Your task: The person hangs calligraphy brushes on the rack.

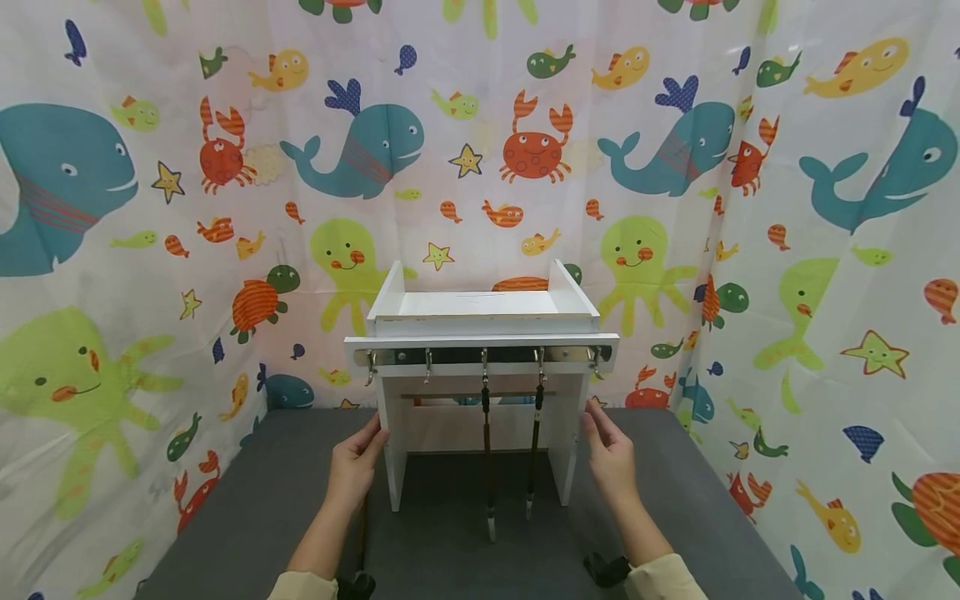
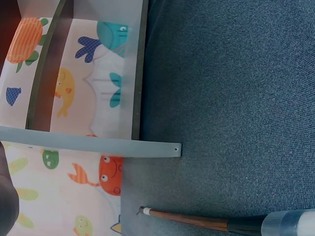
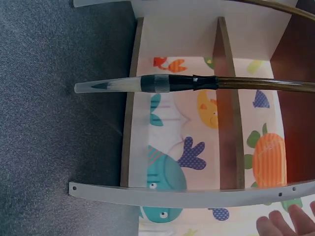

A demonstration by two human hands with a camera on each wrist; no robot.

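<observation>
A white wooden rack [image 1: 480, 321] with a row of metal hooks [image 1: 427, 360] stands on the grey table [image 1: 225, 508]. Two brushes [image 1: 487, 450] [image 1: 534, 446] hang from the middle hooks. My left hand [image 1: 358, 462] touches the rack's left side panel with relaxed fingers. Beside the right side panel is my right hand [image 1: 606, 454], fingers straight, touching it or just off it. The right wrist view shows a hanging brush [image 3: 172, 83], the rack's panel edge [image 3: 187, 196] and my fingertips [image 3: 290, 221]. In the left wrist view another brush [image 2: 197, 220] lies on the table near the rack's panel [image 2: 98, 145].
A curtain printed with sea animals [image 1: 112, 250] encloses the table at the back and on both sides. The loose brush on the table has a clear cap [image 2: 290, 223] at one end. Grey cloth shows in front of the rack and to either side.
</observation>
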